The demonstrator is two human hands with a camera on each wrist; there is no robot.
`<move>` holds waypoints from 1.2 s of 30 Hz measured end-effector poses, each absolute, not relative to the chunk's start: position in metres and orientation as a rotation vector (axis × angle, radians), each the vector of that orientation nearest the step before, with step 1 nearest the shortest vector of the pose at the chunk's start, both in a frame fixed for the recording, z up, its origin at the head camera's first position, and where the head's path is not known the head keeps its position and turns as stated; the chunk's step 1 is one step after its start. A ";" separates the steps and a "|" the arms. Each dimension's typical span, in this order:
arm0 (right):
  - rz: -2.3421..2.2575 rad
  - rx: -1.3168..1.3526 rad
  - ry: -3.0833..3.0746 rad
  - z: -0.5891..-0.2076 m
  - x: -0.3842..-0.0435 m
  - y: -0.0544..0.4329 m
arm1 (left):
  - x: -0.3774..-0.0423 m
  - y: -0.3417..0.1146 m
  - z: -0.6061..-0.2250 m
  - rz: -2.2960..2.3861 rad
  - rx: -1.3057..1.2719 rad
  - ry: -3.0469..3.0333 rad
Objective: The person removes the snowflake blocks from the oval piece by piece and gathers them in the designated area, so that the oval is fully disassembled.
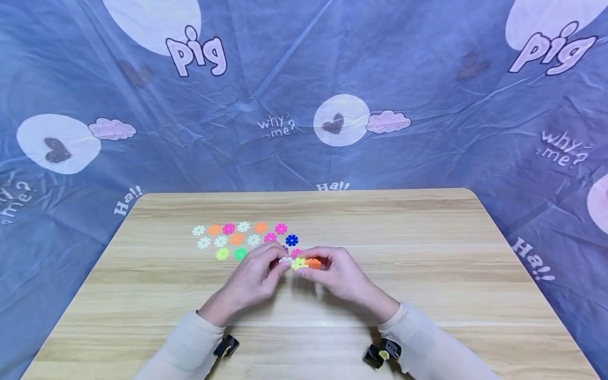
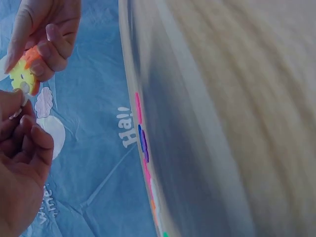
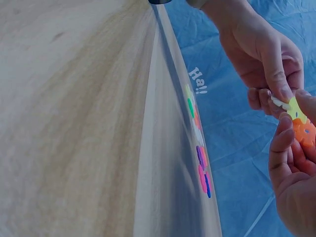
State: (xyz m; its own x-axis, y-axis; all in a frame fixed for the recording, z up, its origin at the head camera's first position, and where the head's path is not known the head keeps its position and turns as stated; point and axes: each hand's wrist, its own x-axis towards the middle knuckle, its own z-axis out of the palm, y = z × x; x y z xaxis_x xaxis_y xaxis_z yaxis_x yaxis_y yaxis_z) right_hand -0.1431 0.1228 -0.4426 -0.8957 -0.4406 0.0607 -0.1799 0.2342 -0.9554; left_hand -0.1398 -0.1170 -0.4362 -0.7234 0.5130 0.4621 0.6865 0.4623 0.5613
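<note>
Both hands meet above the table, in front of the rows of discs. My left hand pinches a white notched flower-shaped disc between thumb and fingers. In my right hand are a yellow notched disc and an orange notched disc, joined edge to edge. The white disc meets the yellow one at its rim; in the right wrist view the white disc stands at an angle to the yellow disc. Fingertips cover parts of all three.
Loose notched discs in white, orange, pink, green, yellow and blue lie flat in rows on the wooden table, among them a blue disc and a green disc. Some sit partly behind the left hand. A printed blue cloth hangs behind the table.
</note>
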 end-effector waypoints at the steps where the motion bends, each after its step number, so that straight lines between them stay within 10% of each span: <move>1: -1.727 -0.589 2.285 -0.443 -0.143 0.123 | -0.139 -0.117 -0.436 -1.142 -1.019 -2.500; 36: -1.788 -0.626 2.253 -0.436 -0.141 0.126 | -0.137 -0.124 -0.427 -1.291 -0.928 -2.542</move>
